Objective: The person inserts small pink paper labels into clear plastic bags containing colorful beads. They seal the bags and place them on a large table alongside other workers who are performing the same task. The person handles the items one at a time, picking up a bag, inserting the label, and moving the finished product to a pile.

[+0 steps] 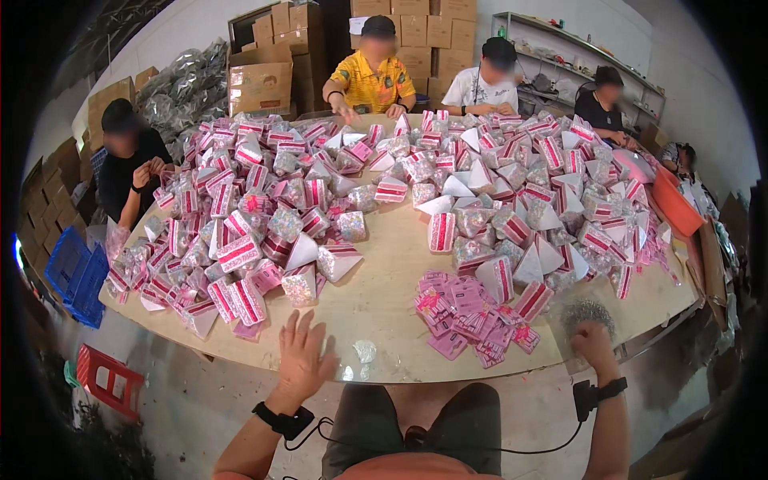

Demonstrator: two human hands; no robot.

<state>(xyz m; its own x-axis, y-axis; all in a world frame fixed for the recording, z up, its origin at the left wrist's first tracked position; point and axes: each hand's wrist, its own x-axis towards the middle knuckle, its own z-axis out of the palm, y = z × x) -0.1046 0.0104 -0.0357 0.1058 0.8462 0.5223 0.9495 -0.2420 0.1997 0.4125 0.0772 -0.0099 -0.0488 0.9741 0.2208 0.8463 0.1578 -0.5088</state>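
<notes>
Reaching over table [376,308]: left hand [304,356] flat, fingers spread, holding nothing. Right hand [590,340] fisted around clear glittery bag [586,312]. Pink cards [472,312]: one loose heap, uncountable.

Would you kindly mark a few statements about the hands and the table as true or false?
1. The left hand is spread open at the table edge. True.
2. The right hand is closed around a silvery packet. True.
3. The flat pink cards lie beside the left hand. False: they lie nearer the right hand.
4. The orange tray sits at the table's left end. False: it is at the right end.
5. A small clear packet lies just right of the left hand. True.
</notes>
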